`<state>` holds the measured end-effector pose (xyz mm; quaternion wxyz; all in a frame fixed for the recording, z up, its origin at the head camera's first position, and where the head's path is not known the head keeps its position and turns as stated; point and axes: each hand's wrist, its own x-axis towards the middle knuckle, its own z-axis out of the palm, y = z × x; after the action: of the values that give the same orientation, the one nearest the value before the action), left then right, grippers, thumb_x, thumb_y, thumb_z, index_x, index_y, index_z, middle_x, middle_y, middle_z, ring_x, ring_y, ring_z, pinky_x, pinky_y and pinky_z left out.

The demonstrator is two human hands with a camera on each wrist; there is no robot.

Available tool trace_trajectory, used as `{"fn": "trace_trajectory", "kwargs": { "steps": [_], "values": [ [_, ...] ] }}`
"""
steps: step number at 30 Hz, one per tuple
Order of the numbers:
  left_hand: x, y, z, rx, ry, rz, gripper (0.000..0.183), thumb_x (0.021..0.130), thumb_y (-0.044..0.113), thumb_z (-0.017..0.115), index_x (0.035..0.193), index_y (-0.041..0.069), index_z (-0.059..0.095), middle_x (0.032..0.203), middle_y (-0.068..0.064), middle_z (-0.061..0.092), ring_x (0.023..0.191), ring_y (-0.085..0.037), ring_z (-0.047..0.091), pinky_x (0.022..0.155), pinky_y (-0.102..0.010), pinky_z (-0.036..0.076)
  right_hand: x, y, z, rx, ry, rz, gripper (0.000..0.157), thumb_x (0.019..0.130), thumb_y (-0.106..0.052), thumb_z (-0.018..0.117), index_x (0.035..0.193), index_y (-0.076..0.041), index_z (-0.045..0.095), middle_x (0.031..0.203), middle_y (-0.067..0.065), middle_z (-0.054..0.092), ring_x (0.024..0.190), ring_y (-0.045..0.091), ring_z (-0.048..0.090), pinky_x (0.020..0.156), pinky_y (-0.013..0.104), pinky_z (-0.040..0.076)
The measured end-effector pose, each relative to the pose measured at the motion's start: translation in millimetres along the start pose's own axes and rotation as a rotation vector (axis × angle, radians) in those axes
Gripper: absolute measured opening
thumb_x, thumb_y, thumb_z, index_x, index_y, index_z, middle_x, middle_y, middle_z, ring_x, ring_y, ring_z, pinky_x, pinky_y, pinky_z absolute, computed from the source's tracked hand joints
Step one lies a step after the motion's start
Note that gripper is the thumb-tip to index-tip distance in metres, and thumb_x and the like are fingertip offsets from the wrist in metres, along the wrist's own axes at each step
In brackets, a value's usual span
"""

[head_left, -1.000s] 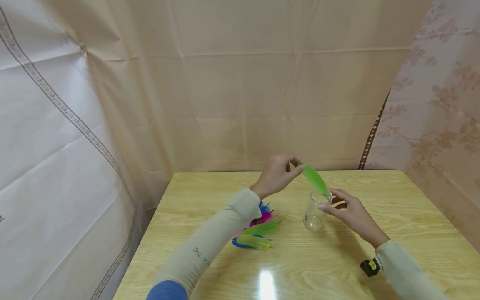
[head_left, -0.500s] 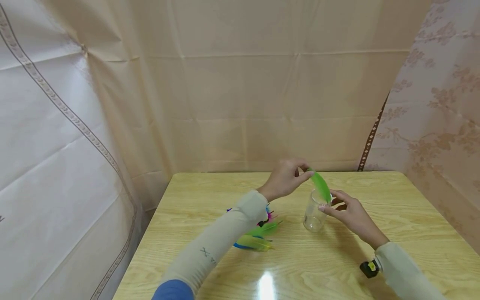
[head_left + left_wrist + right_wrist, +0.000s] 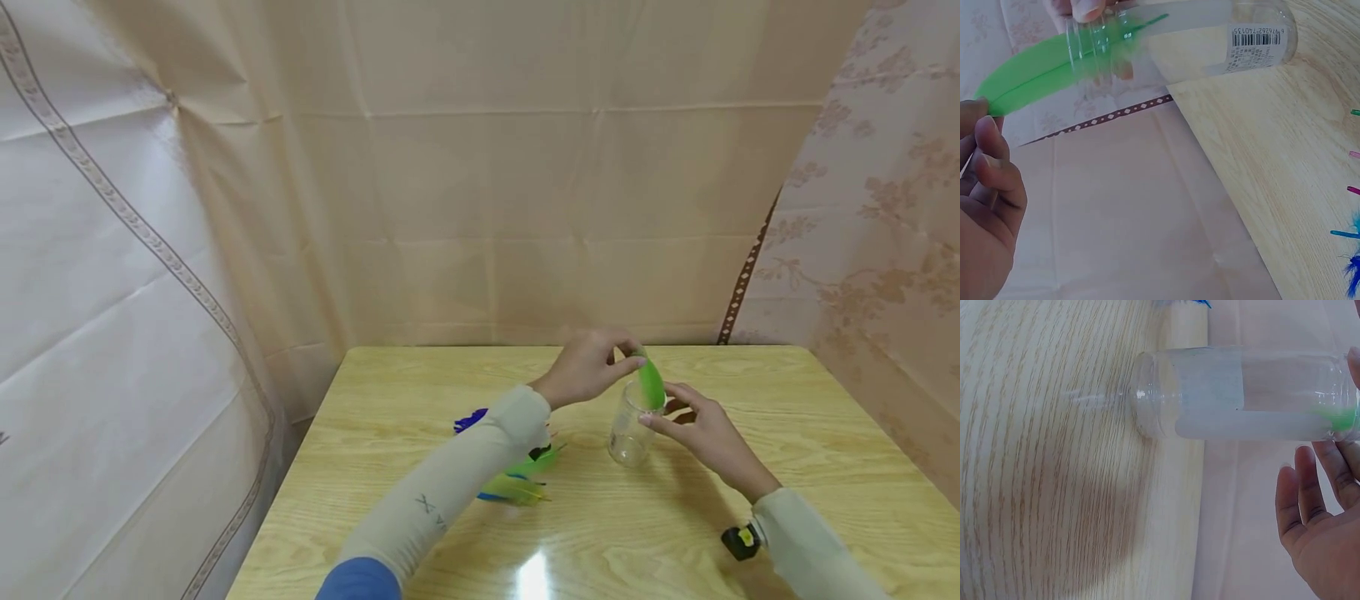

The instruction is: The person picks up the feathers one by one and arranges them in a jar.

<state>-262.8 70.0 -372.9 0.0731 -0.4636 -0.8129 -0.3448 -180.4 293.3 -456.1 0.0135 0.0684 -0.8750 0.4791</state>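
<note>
A clear bottle [image 3: 626, 433] with a wide mouth stands upright on the wooden table. My right hand [image 3: 701, 429] grips it near the rim, thumb on one side and fingers on the other. Between the fingertips of my left hand [image 3: 592, 367] is the tip of a green feather [image 3: 652, 385]. In the left wrist view the quill end of that feather [image 3: 1035, 72] reaches down inside the bottle's neck, while its broad tip stays outside. A label with a barcode [image 3: 1257, 39] shows near the bottle's base.
Several loose feathers [image 3: 517, 488], green, yellow-green and blue, lie on the table [image 3: 390, 383] under my left forearm, which partly hides them. A dark blue feather [image 3: 469, 420] shows beyond the sleeve. Cloth curtains [image 3: 480, 208] hang behind and at both sides.
My left hand has moved right and down, bringing the green feather more upright and deeper into the bottle. My right hand has kept its grip on the bottle.
</note>
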Motion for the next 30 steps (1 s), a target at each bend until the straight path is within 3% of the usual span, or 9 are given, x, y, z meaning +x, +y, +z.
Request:
{"fn": "trace_trajectory", "kwargs": {
  "steps": [8,16,30],
  "values": [
    [1.8,4.0,7.0,0.057,-0.086,0.045,0.013,0.103,0.025,0.066,0.104,0.016,0.076,0.097,0.012,0.07,0.07,0.003,0.055,0.064,-0.011,0.045,0,2,0.1,0.007,-0.007,-0.021,0.067,0.098,-0.04,0.071,0.155,-0.014,0.046,0.128,0.018,0.057,0.102,0.035,0.062,0.078,0.049,0.055],
    [4.5,5.6,9.8,0.08,-0.134,0.02,0.014,0.101,0.025,0.068,0.105,0.015,0.078,0.098,0.011,0.074,0.082,0.005,0.06,0.071,-0.009,0.045,-1,2,0.0,0.018,-0.01,-0.038,0.067,0.099,-0.037,0.071,0.155,-0.013,0.045,0.128,0.018,0.056,0.102,0.036,0.061,0.078,0.048,0.055],
    [5.6,4.5,14.6,0.084,-0.175,0.017,0.014,0.1,0.024,0.07,0.108,0.016,0.079,0.104,0.009,0.074,0.077,0.009,0.058,0.068,-0.008,0.046,-2,1,-1.3,0.01,-0.014,-0.039,0.066,0.099,-0.037,0.07,0.156,-0.015,0.044,0.131,0.016,0.056,0.101,0.035,0.061,0.077,0.047,0.055]
  ]
}}
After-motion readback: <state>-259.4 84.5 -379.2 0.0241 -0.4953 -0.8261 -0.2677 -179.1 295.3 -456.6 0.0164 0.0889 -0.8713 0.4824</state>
